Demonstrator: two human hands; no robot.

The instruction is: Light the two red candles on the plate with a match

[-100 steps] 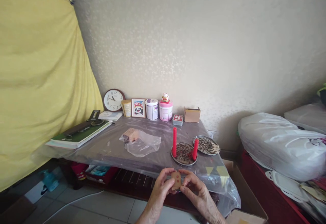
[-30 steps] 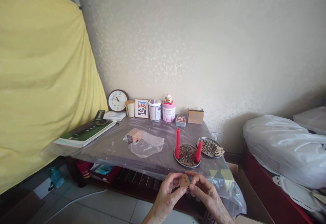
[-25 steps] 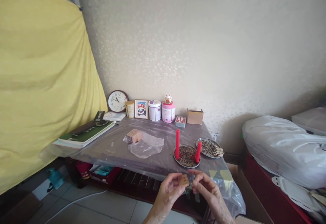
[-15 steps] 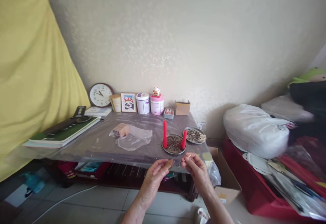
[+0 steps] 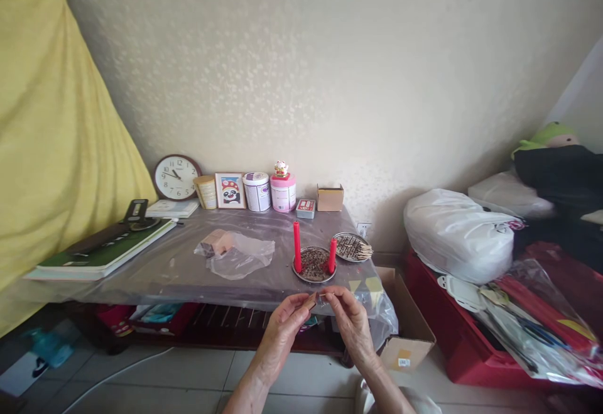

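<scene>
A small brown matchbox (image 5: pixel 309 302) is pinched in my left hand (image 5: pixel 285 325), its edge turned toward the right. My right hand (image 5: pixel 349 316) grips a thin matchstick (image 5: pixel 323 294) between thumb and fingertips, with its tip at or very near the box; no flame shows. Just beyond the hands, a tall red candle (image 5: pixel 297 248) and a shorter red candle (image 5: pixel 332 256) stand upright on a round metal plate (image 5: pixel 315 280) covered in dark bits. Behind it to the right, a second plate (image 5: pixel 343 257) carries a pile of pale sticks (image 5: pixel 365 251).
The table (image 5: pixel 160 279) bears a plastic bag (image 5: pixel 249 254) with a brown block, a green book (image 5: pixel 101 247), a clock (image 5: pixel 177 177), tins and a small carton (image 5: pixel 330 198). An open cardboard box (image 5: pixel 414 332) and a red bin (image 5: pixel 464 354) stand on the right.
My right hand has moved left, bringing the matchstick up to the matchbox in my left hand. The view has shifted slightly to the right.
</scene>
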